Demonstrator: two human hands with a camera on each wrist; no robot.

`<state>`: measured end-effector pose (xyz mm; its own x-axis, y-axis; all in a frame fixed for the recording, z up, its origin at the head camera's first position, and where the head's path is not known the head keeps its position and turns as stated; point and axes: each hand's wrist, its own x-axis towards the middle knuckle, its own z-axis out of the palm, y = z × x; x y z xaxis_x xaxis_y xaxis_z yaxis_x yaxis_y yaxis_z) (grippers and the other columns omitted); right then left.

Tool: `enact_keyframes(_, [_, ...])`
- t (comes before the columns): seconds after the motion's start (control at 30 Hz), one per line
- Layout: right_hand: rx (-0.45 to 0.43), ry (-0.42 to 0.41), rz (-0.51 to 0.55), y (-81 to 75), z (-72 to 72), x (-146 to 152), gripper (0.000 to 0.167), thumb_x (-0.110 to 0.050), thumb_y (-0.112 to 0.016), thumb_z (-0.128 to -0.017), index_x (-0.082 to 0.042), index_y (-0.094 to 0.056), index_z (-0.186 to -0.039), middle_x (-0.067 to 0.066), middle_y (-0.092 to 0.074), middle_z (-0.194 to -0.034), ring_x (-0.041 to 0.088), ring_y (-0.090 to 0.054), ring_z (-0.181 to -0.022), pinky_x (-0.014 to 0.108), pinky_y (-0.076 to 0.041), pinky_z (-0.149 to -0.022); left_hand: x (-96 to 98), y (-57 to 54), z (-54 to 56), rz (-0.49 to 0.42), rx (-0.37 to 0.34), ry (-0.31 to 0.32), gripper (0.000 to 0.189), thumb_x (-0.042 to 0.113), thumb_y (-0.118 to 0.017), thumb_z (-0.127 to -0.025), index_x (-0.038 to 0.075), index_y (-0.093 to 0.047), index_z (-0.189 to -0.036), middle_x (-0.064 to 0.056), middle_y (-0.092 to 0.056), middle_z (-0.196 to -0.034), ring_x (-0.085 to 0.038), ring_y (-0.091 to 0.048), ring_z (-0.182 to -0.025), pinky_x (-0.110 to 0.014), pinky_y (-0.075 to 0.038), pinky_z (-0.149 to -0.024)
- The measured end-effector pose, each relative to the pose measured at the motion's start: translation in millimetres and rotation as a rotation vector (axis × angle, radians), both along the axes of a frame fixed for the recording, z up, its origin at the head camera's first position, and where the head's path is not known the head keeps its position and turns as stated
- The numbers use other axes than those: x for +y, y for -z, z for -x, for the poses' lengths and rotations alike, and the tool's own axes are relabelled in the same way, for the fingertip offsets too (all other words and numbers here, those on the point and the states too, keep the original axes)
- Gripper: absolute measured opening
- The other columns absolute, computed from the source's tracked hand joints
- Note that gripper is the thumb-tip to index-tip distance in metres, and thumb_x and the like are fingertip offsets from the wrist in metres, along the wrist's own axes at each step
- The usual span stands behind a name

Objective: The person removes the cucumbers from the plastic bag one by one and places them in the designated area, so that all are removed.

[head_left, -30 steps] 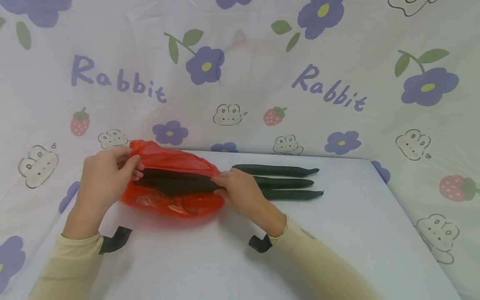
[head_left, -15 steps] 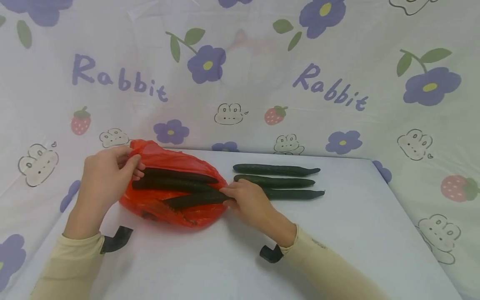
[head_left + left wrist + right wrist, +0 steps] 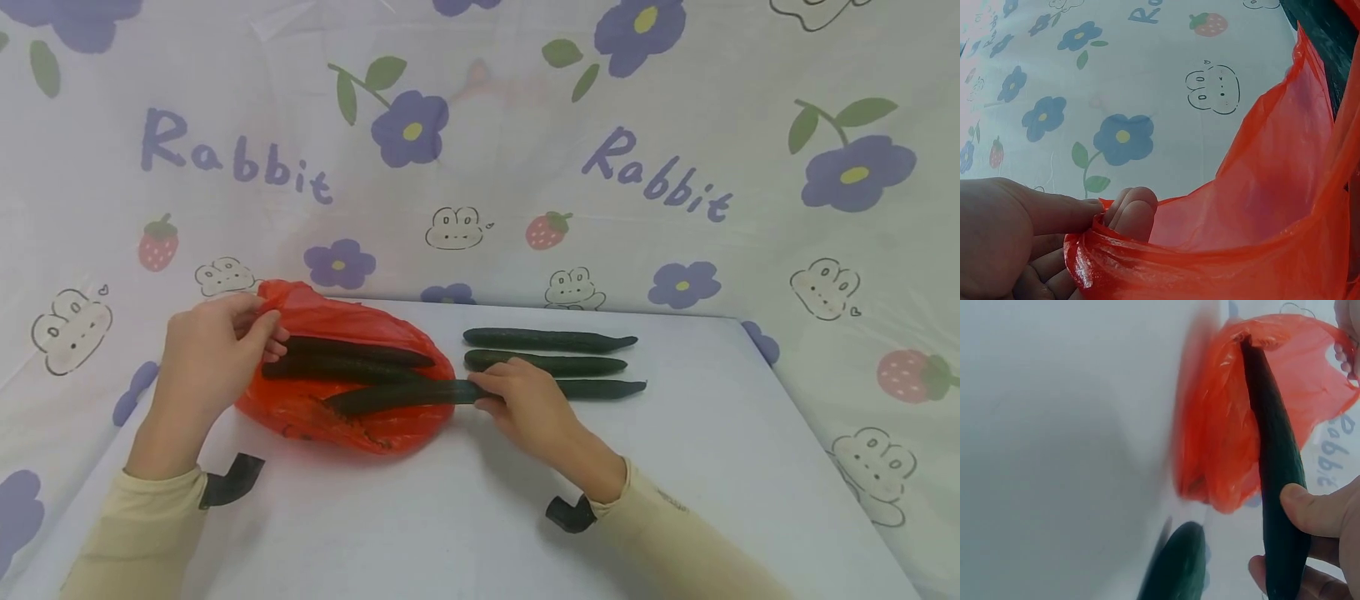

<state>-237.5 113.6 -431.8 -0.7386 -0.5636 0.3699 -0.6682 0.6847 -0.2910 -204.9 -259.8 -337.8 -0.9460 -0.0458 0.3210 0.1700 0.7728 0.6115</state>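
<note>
At the left, my left hand [image 3: 213, 350] pinches the rim of a red plastic bag [image 3: 341, 318] between thumb and fingers; the left wrist view shows the gathered film [image 3: 1088, 253] there. With my right hand [image 3: 528, 408] I grip a dark green cucumber [image 3: 397, 396] near its right end. Its far end lies in the bag's mouth, and the rest sticks out over the right rim. Behind it, inside the bag, two more cucumbers show, a rear one [image 3: 367, 352] and a nearer one [image 3: 322, 367]. The right wrist view shows thumb and fingers around the held cucumber [image 3: 1275, 437].
Three cucumbers lie side by side on the white table [image 3: 420, 525], right of the bag: a back one [image 3: 543, 339], a middle one [image 3: 588, 365] and a front one [image 3: 607, 389], partly behind my right hand. A patterned cloth [image 3: 510, 167] hangs behind the table.
My right hand has moved right, drawing the held cucumber partly out past the bag's rim. The cucumbers inside show more clearly. My left hand has stayed in place.
</note>
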Motion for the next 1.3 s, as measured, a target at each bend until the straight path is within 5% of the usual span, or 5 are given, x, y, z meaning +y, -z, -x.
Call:
enact_keyframes(0.8, [0.121,0.021,0.13,-0.1,1.9,71.6,0.04,-0.006,-0.089,-0.09,-0.005,-0.079,-0.129,0.007,-0.079,-0.119,0.029,-0.072,-0.107,0.049,-0.059,-0.093,-3.2,1.2,0.0,0.003,0.005,0.002,0.02,0.017,-0.066,-0.11,0.0,-0.075,-0.115,-0.009,-0.077,-0.088,-0.025,-0.078,-0.077,-0.004,-0.049,-0.066])
enact_keyframes(1.13, [0.175,0.022,0.161,-3.3,2.1,94.0,0.04,-0.002,-0.09,-0.087,-0.007,-0.081,-0.126,0.009,-0.08,-0.117,0.029,-0.072,-0.099,0.048,-0.061,-0.081,-4.1,2.3,0.6,0.009,-0.02,-0.012,0.023,0.017,-0.066,-0.109,-0.001,-0.074,-0.12,-0.01,-0.077,-0.09,-0.026,-0.078,-0.079,-0.04,-0.066,-0.077])
enact_keyframes(1.3, [0.175,0.018,0.168,-0.2,1.4,106.8,0.042,-0.003,-0.091,-0.086,-0.007,-0.081,-0.127,0.008,-0.08,-0.117,0.03,-0.073,-0.104,0.05,-0.061,-0.087,-4.0,2.5,0.9,0.002,-0.022,-0.008,0.023,0.017,-0.066,-0.109,-0.002,-0.074,-0.121,-0.01,-0.078,-0.09,-0.026,-0.079,-0.079,-0.035,-0.065,-0.077])
